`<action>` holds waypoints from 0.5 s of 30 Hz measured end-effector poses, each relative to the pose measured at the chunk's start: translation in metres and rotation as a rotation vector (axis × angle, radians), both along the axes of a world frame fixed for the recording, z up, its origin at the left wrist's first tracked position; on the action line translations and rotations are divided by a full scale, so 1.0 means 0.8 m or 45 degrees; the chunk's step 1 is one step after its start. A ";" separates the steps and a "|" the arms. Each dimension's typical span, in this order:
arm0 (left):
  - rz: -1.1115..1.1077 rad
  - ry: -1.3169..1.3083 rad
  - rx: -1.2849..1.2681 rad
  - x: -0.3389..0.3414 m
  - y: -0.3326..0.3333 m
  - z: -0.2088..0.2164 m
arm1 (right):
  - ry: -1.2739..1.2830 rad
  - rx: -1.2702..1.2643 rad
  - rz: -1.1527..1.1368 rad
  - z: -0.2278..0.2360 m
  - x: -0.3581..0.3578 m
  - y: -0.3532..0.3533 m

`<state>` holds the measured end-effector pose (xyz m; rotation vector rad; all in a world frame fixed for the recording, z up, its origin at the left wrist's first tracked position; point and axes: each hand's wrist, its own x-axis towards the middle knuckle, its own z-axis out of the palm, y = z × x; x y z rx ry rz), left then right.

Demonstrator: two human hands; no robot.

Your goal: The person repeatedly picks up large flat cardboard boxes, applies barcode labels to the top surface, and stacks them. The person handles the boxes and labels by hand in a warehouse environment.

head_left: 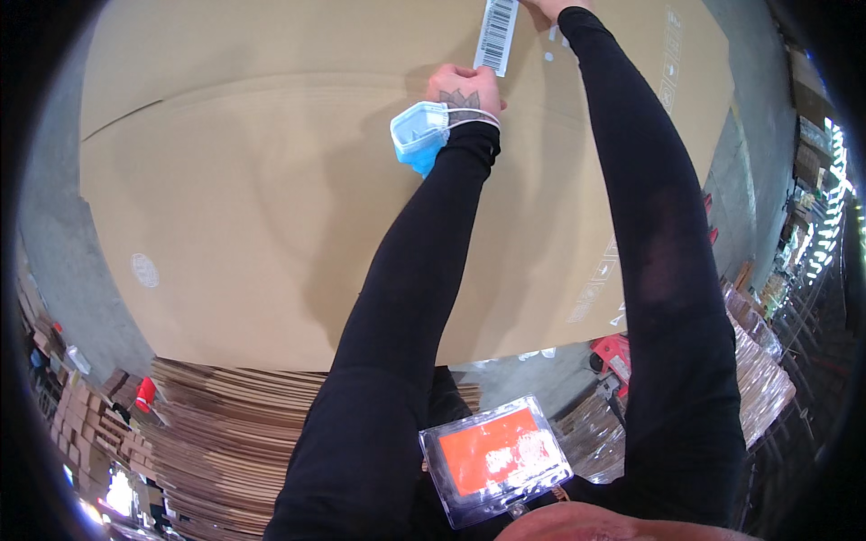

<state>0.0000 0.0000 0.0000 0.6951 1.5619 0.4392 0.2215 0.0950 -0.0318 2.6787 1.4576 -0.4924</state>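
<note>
Apparently I'm applying a white barcoded rectangular label (496, 41) on brown cardboard (253, 207) | left hand (465, 88) curled by its lower end, right hand (561, 7) cropped; can't tell either grip | next probably needs even pressing

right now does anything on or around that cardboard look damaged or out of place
The mask looks odd: it hangs at the wrist of the left hand instead of being worn. A dark slit also runs in from the left edge of the cardboard; tear or flap gap, I can't tell.
</note>
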 end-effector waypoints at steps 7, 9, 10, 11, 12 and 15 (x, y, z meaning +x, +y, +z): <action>-0.445 0.148 0.929 -0.011 -0.055 -0.014 | -0.262 -0.001 0.065 -0.019 0.010 -0.005; -0.604 0.159 1.359 -0.014 -0.070 -0.005 | -0.234 0.032 0.033 -0.015 0.035 -0.016; -0.851 0.202 1.346 -0.027 -0.068 -0.009 | -0.098 0.009 0.043 -0.015 0.023 -0.006; -0.952 0.334 1.392 -0.036 -0.061 -0.014 | 0.033 -0.017 0.048 -0.016 0.010 0.000; -1.055 0.426 1.442 -0.035 -0.053 -0.010 | -0.007 0.051 0.011 -0.016 0.009 -0.007; -1.392 0.574 1.422 -0.044 -0.035 -0.026 | -0.040 0.267 -0.092 -0.005 0.003 -0.007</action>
